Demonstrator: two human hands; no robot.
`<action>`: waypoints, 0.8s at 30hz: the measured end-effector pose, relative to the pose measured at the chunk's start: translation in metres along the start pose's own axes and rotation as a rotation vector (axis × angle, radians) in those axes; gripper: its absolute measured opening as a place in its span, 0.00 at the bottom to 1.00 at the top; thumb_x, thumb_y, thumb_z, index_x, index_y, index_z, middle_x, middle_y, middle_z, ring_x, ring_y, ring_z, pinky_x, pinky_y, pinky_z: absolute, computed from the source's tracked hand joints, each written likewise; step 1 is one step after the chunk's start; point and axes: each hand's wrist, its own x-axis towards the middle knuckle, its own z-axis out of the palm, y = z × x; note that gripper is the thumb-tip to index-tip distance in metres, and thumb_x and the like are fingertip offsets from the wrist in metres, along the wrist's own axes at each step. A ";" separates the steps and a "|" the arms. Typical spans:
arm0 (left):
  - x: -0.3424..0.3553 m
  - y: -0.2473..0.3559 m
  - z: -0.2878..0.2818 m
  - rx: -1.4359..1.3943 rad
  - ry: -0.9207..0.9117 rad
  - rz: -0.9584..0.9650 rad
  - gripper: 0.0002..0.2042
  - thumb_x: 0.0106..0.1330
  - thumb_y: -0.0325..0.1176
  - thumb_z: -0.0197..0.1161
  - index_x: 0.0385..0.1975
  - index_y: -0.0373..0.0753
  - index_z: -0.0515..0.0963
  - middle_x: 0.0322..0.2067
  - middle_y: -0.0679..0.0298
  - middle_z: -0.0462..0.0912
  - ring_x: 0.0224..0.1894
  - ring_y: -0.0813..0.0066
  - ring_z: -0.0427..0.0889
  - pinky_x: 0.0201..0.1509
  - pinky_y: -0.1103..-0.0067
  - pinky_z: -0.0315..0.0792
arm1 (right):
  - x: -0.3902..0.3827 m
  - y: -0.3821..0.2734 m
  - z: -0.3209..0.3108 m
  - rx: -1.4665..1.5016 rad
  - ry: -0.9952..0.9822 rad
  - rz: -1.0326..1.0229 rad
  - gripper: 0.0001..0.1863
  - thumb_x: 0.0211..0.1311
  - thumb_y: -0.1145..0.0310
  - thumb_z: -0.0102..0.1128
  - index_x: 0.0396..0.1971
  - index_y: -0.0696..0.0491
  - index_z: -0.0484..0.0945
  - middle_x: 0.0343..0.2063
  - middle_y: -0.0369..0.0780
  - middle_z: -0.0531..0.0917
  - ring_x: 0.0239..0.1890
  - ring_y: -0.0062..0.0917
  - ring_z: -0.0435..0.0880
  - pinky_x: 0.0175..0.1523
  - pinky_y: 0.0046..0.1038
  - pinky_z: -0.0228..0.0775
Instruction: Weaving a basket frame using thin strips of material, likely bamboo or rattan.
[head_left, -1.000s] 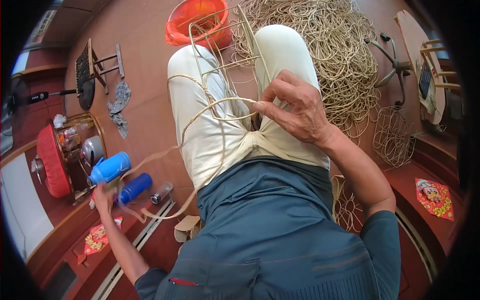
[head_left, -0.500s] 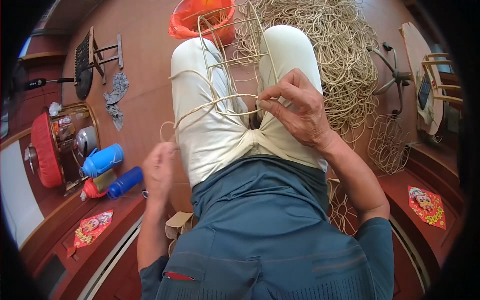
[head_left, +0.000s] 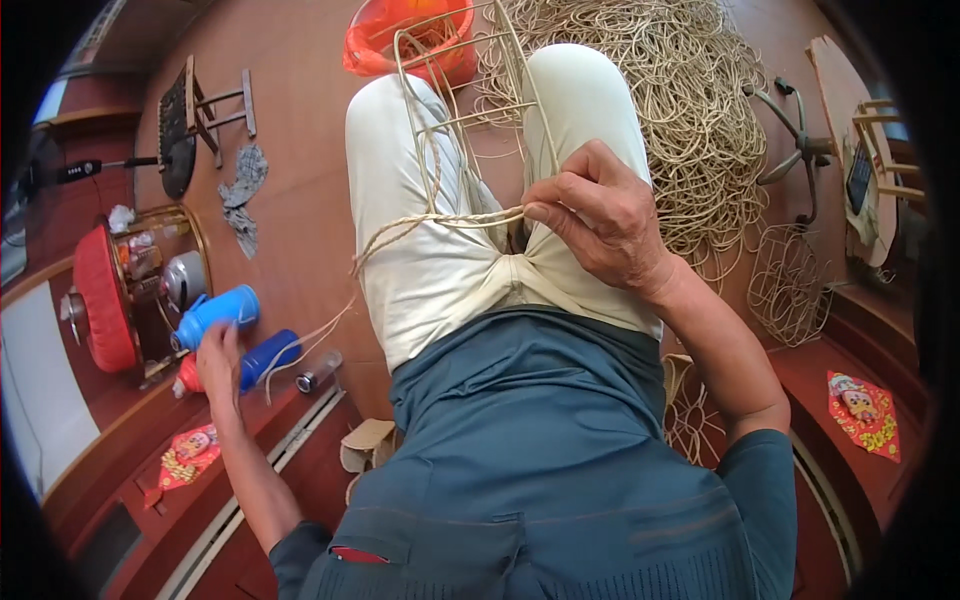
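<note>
A slim frame of tan rods with crossbars [head_left: 462, 119] leans between my knees. Pale twisted cord [head_left: 465, 218] runs across its near end, over my left thigh. My right hand [head_left: 605, 215] is closed, thumb and forefinger pinching the cord at the frame's right side. Out to the left, my left hand [head_left: 219, 358] is over the blue flasks, fingers bent and partly hidden. Thin cord strands trail from my left thigh toward it; whether the fingers grip a strand I cannot make out.
A large heap of tan cord [head_left: 670, 110] covers the floor beyond my right knee. An orange-red lined bucket [head_left: 455, 65] stands ahead. At left are a light-blue flask [head_left: 225, 312], a dark-blue flask [head_left: 270, 358], a red-cushioned seat [head_left: 103, 300] and a stool [head_left: 215, 110].
My left hand has swung out left, away from my thigh to the flasks, and cord strands now stretch that way. My right hand keeps its pinch in nearly the same place.
</note>
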 end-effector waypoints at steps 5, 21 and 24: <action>-0.053 0.283 -0.038 -0.835 -0.189 0.509 0.19 0.75 0.25 0.64 0.64 0.36 0.81 0.46 0.57 0.88 0.45 0.70 0.86 0.51 0.72 0.79 | -0.001 0.001 0.000 -0.053 -0.022 0.017 0.06 0.64 0.64 0.77 0.36 0.49 0.90 0.30 0.37 0.78 0.30 0.31 0.81 0.36 0.34 0.75; -0.060 0.361 -0.041 -0.859 -0.074 0.855 0.07 0.63 0.28 0.76 0.31 0.37 0.82 0.27 0.60 0.75 0.32 0.57 0.76 0.38 0.65 0.70 | 0.001 0.000 -0.008 -0.003 -0.083 -0.014 0.12 0.54 0.71 0.76 0.40 0.48 0.90 0.32 0.38 0.77 0.32 0.29 0.81 0.38 0.32 0.77; -0.046 0.355 -0.053 -0.997 0.067 0.938 0.07 0.64 0.31 0.76 0.30 0.39 0.82 0.26 0.61 0.76 0.31 0.59 0.76 0.35 0.69 0.69 | 0.001 0.000 -0.006 -0.005 -0.083 -0.024 0.12 0.54 0.69 0.80 0.40 0.47 0.90 0.32 0.37 0.77 0.32 0.29 0.81 0.37 0.32 0.76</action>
